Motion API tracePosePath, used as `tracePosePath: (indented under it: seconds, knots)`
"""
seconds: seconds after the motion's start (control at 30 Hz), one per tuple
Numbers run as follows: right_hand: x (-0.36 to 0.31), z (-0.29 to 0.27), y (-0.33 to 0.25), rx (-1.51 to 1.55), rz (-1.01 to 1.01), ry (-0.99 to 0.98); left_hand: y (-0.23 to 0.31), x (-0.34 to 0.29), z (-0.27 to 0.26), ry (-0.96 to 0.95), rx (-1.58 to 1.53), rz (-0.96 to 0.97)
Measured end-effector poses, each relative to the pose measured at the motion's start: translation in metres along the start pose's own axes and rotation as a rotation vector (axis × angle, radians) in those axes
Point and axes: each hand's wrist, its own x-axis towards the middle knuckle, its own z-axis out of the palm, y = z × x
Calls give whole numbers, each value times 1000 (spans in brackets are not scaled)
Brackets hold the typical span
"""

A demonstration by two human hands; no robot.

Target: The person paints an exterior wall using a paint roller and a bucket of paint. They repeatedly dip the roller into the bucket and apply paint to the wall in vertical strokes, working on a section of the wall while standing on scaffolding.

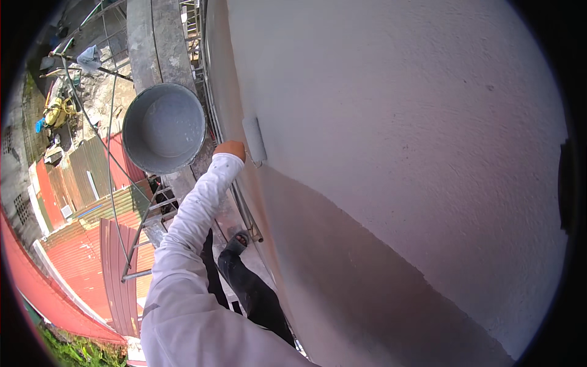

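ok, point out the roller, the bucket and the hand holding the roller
roller (254, 139): head view, middle of the white sleeve against the wall.
bucket (164, 127): head view, grey inside bottom.
left hand (231, 148): head view, back of the hand gripping the roller handle.

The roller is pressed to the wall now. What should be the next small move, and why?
Probably draw the paint roller down toward the darker band of the wall. The hand holds it on the pale coated part, just above that boundary, so a short downward stroke would cover it. The bucket hangs close by.
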Motion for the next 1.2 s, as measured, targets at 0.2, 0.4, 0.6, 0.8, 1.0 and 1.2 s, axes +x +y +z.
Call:
tracePosePath:
  seconds: [0.2,0.4,0.6,0.8,1.0,1.2]
  knots:
    - [36,-25,72,-68,182,11,36,-191,-188,-17,-62,54]
    - [73,-53,152,-122,358,-36,82,-351,-317,93,-93,186]
    - [76,-57,213,-111,499,-96,114,-511,-420,286,-169,444]
    - [80,-62,245,-110,483,-75,155,-629,-494,375,-225,590]
    - [81,-72,254,-111,513,-143,187,-713,-537,504,-372,752]
    - [101,-80,262,-110,556,-110,231,-784,-583,615,-498,839]
